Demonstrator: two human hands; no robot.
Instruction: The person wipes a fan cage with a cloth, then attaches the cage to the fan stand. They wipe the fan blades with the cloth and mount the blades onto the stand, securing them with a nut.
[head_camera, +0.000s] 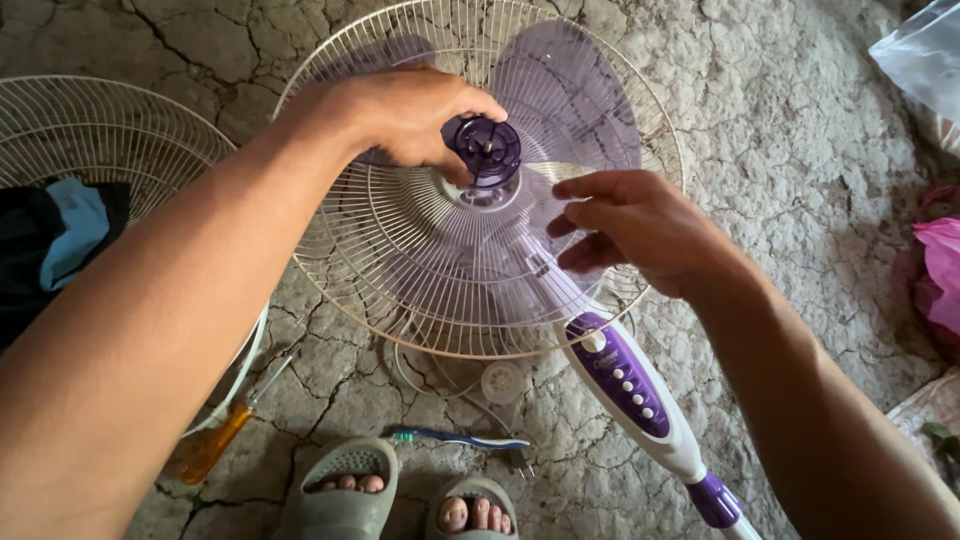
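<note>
Fingers (455, 165) of the left hand (400, 115) pinch the purple blade cap (487, 150) at the fan hub; right hand (640, 228) fingers spread loose, holding nothing, resting on the translucent purple blade (570, 110). Nearest on the cracked floor (800, 150): grey sandals (335, 490), toothbrush (460, 438), orange-handled screwdriver (215, 440). Then the white-purple fan stand (630, 385) with buttons. Blade sits in the rear wire guard (400, 260), mid floor. Second guard (90, 130) at left edge, plastic bag (925, 50) far right corner.
</note>
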